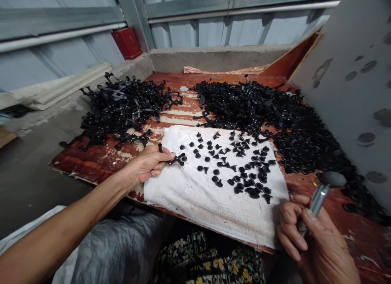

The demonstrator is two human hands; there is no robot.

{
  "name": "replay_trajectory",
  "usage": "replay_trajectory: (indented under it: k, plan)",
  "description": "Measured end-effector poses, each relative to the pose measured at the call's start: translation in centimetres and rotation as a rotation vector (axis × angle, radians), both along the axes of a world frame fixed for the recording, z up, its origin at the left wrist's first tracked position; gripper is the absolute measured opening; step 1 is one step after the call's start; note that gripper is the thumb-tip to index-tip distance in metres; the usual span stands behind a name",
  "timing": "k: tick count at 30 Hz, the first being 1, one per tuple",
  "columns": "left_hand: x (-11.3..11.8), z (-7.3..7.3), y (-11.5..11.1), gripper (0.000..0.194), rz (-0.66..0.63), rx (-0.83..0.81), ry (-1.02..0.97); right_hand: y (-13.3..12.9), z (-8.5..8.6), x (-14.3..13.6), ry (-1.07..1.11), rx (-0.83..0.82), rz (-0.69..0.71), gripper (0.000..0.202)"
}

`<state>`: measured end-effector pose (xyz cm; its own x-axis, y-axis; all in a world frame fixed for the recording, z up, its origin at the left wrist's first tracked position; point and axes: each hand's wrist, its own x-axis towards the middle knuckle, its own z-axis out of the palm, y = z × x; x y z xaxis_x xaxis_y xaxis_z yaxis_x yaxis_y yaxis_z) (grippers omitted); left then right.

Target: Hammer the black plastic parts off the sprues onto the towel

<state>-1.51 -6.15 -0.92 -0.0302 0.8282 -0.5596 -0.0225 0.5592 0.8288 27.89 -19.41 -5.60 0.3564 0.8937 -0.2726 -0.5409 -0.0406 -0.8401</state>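
Note:
My left hand (155, 162) pinches a black branched plastic piece (177, 159) with round ends over the left side of a white cloth (195, 202). In my right hand (317, 239), at the lower right, is a hammer (320, 196) with a metal shaft and a dark, rounded head, held up with the head above the board. Its lower handle is partly hidden by my fingers. Many small black round-headed plastic pieces (215, 179) lie scattered over the cloth between my hands, some upright and some on their sides.
A pile of black branched pieces (122, 104) rests at the back left of the worn red-brown board (76, 161). A larger black heap (253, 104) spreads from the back centre down the right side. A grey spotted panel (351, 96) stands at right; a red box (126, 43) sits by the wall.

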Motion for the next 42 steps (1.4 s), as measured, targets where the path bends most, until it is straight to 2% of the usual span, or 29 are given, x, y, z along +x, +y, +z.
replay_trajectory:
  k: [11, 20, 42]
  plan:
    - [-0.2, -0.5, 0.0, 0.021, -0.027, 0.031, 0.053, 0.0, -0.1, 0.0, -0.019, -0.009, 0.004, 0.031]
    - [0.4, 0.3, 0.0, 0.023, -0.044, 0.02, 0.125, 0.1, 0.3, -0.3, -0.008, 0.006, 0.015, 0.031]
    - [0.7, 0.6, 0.1, 0.024, -0.041, -0.013, 0.177, 0.0, 0.3, -0.2, 0.002, -0.034, -0.006, 0.035]
